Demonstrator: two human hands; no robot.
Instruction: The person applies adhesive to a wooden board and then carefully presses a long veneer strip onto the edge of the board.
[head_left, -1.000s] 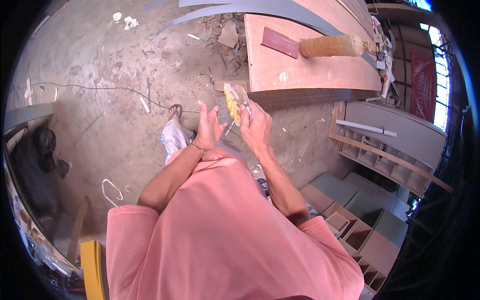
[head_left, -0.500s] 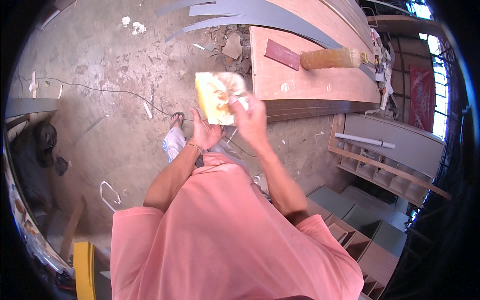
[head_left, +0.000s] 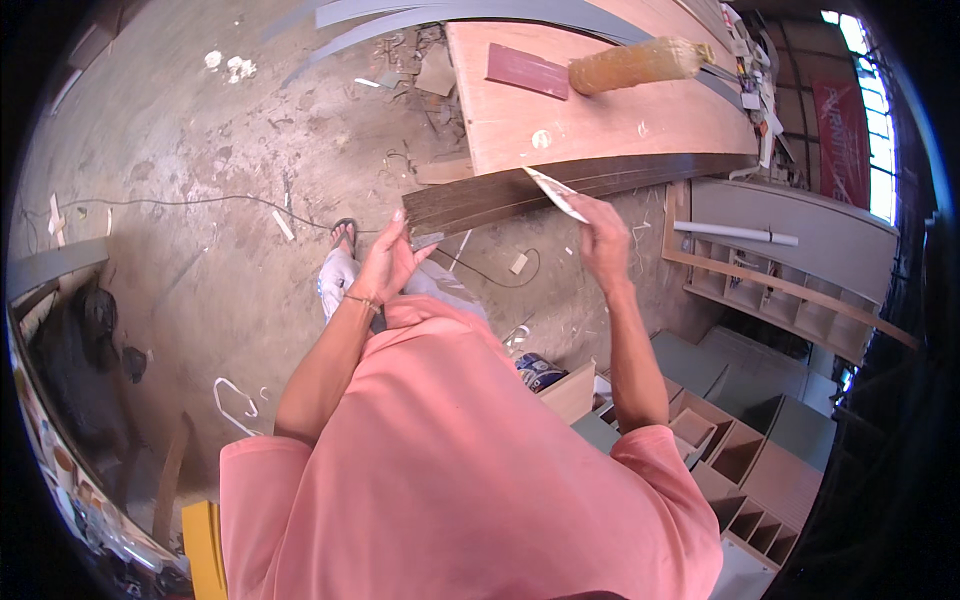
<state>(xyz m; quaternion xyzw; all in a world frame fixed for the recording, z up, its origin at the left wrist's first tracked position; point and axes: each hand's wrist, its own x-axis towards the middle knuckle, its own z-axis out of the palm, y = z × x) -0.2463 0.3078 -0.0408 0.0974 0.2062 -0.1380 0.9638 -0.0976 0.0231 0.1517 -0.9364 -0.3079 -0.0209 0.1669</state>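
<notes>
My right hand [head_left: 604,240] grips a thin, flat white piece [head_left: 556,194], seen nearly edge-on, with brownish smears on its face. Its far tip overlaps the front edge of the pale wooden worktop [head_left: 500,135] in view; contact cannot be made out. My left hand [head_left: 385,262] is open, thumb up and fingers apart. It is beside the left end of long dark brown strips [head_left: 520,198] along the worktop's front; whether it touches them is unclear. On the worktop lie a maroon rectangular piece [head_left: 527,71] and a plastic bottle [head_left: 635,65] with amber contents.
Long grey strips [head_left: 430,18] cross the worktop's far side. Scraps [head_left: 435,72] and a dark cable [head_left: 200,201] lie on the concrete floor. At right stand a compartmented cabinet [head_left: 790,205] with a white tube [head_left: 735,234] and wooden cabinet parts [head_left: 735,440]. A yellow object [head_left: 203,550] is at lower left.
My right hand has moved right and slightly down, away from my left hand, turning the flat piece from face-on to edge-on. The worktop has shifted up and left in view. My left hand stays open.
</notes>
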